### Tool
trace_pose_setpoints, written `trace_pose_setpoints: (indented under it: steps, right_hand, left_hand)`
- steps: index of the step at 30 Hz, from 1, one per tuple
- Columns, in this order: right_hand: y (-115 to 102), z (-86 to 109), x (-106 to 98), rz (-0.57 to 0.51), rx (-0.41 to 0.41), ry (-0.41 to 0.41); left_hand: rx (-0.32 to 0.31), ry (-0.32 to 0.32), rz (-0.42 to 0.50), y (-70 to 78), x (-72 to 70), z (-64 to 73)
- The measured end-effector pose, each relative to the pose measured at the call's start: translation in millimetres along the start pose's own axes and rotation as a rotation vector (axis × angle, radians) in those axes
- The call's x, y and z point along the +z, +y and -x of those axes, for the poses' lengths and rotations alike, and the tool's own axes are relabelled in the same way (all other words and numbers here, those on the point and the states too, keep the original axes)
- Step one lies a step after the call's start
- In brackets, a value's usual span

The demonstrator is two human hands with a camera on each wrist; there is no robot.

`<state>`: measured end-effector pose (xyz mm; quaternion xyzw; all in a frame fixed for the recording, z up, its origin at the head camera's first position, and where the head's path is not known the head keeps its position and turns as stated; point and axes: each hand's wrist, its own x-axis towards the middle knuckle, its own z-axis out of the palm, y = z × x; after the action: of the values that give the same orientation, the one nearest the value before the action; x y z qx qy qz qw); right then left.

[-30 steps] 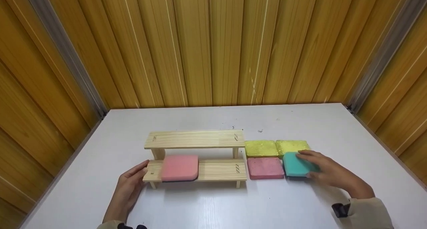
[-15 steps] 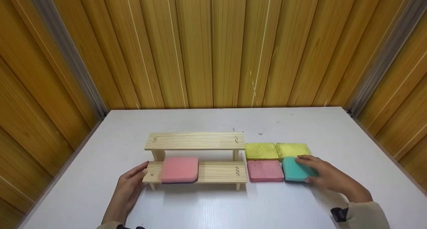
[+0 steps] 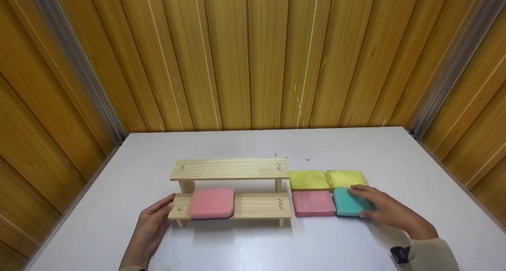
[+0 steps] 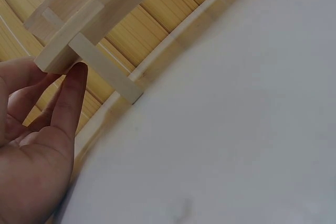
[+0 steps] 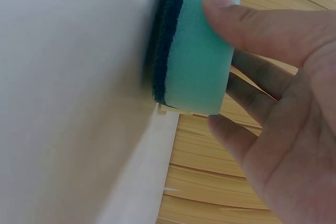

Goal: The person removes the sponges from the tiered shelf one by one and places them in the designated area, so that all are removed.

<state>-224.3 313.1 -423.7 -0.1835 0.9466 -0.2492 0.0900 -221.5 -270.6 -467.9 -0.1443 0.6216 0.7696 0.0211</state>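
A two-tier wooden shelf stands on the white table. My left hand pinches the left end of its lower board; in the left wrist view the thumb and fingers meet that board's end. On the lower board, left of middle, lies a pink sponge with a dark underside. My right hand holds a teal sponge between thumb and fingers, its dark blue scouring layer facing the table. The teal sponge sits beside a darker pink sponge, in front of two yellow sponges.
Two yellow sponges lie side by side right of the shelf, behind the pink and teal ones. The upper board bears nothing. Yellow wood-patterned panels rise behind the white table and along both sides.
The teal sponge has come down level beside the darker pink one, with my right hand still on it. My left hand keeps its place at the shelf. The head view has shifted slightly.
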Motion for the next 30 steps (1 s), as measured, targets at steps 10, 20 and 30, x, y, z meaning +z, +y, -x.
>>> trace_pose_setpoints:
  steps: [10,20,30]
  right_hand:
    - [1.7,-2.5,4.0,-0.009,0.020,-0.016]
    - [2.1,-0.6,2.7,-0.008,-0.003,-0.007]
    - [-0.4,-1.0,-1.3,-0.015,0.010,-0.019]
  left_hand:
    - [0.003,-0.013,-0.007,-2.5,-3.1,2.4]
    - [0.006,-0.010,-0.036,-3.2,-2.0,-0.5]
    - [0.012,-0.015,-0.006,-0.8,-0.6,-0.4]
